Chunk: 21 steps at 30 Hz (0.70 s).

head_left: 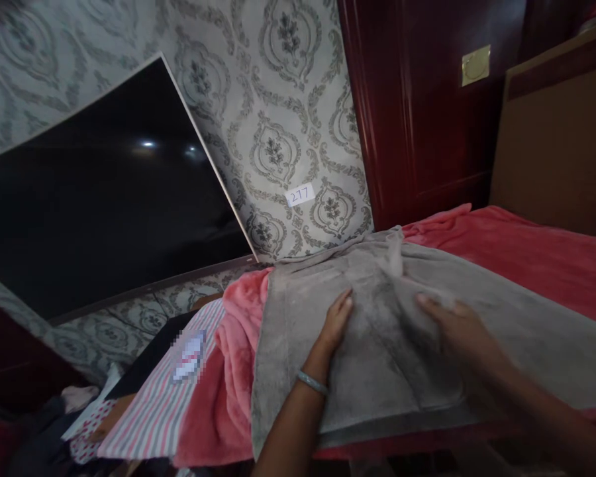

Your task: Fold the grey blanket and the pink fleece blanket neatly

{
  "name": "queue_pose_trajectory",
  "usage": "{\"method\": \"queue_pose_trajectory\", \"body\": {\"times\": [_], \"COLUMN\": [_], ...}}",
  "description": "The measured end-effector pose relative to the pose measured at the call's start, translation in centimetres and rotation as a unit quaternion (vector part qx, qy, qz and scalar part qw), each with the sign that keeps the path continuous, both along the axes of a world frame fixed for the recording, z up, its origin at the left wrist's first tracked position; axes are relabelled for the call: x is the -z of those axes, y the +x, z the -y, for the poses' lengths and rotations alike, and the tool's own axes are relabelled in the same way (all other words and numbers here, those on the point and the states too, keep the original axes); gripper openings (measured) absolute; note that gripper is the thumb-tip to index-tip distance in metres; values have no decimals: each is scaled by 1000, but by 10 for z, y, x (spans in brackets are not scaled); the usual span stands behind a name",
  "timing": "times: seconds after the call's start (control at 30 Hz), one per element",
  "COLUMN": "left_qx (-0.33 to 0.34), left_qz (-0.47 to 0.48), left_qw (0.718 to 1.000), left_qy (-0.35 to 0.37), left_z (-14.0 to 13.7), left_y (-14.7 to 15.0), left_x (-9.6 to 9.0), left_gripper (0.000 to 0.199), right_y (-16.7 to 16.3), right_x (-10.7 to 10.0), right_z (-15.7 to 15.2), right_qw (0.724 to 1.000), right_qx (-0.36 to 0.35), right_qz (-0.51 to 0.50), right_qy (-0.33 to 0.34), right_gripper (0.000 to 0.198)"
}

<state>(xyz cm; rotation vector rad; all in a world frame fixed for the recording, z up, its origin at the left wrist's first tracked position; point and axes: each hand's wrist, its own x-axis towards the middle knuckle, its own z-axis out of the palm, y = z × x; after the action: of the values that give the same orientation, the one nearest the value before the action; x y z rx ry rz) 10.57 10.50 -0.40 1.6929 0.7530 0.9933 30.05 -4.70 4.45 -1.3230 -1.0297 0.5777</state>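
A grey plush cloth [318,371] lies spread over red bedding, with creases and a raised fold near its middle. My left hand [338,319] rests on the cloth edge-on, its fingers stretched out; a pale bangle [312,382] circles that wrist. To the right, my right hand [454,328] is smeared by motion. Its fingers appear closed on a lifted fold of the grey cloth, with a dark shadow beneath. Part of the cloth's near edge is hidden behind my right forearm.
Pink-red plush bedding [516,255] shows at right, and a bunched pink blanket [241,331] at left. Beside it lies a striped cloth [149,404]. A television [104,199] hangs before the patterned wall. A large cardboard box [556,146] stands at right.
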Motion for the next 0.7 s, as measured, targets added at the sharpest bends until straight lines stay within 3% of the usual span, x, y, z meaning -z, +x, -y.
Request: {"method": "queue_pose_trajectory", "body": {"times": [0.03, 0.1, 0.17, 0.23, 0.33, 0.4, 0.57, 0.7], "left_qx": [-24, -51, -62, -72, -105, -135, -184, -209], "left_qz": [75, 194, 260, 285, 280, 247, 109, 81], "left_qw": [995, 963, 929, 910, 910, 925, 958, 963], "left_qy": [-66, -181, -255, -293, -287, -256, -189, -148], "left_z": [-5, -11, -14, -15, -16, -19, -40, -61], "left_y": [-3, -9, -16, -21, -24, -24, -22, -23], "left_x": [-2, -6, -10, -10, -7, -7, -26, -48], "left_gripper": [70, 69, 66, 61, 50, 49, 43, 57], "right_y": [-19, -56, -87, -108, -116, -108, -83, -91], "right_x": [-2, 1, 13, 28, 49, 62, 96, 97], "right_z": [-7, -16, -18, -13, 3, 11, 8, -3], "right_qw": [999, 983, 949, 908, 854, 840, 825, 818], "right_qx": [-31, -162, -260, -296, -293, -278, -155, -86], "right_qz": [3, 84, 179, 295, 425, 465, 540, 558], "right_qy": [-3, 13, -5, -41, -65, -46, 56, 115], "right_gripper": [59, 52, 48, 51, 77, 87, 83, 77]}}
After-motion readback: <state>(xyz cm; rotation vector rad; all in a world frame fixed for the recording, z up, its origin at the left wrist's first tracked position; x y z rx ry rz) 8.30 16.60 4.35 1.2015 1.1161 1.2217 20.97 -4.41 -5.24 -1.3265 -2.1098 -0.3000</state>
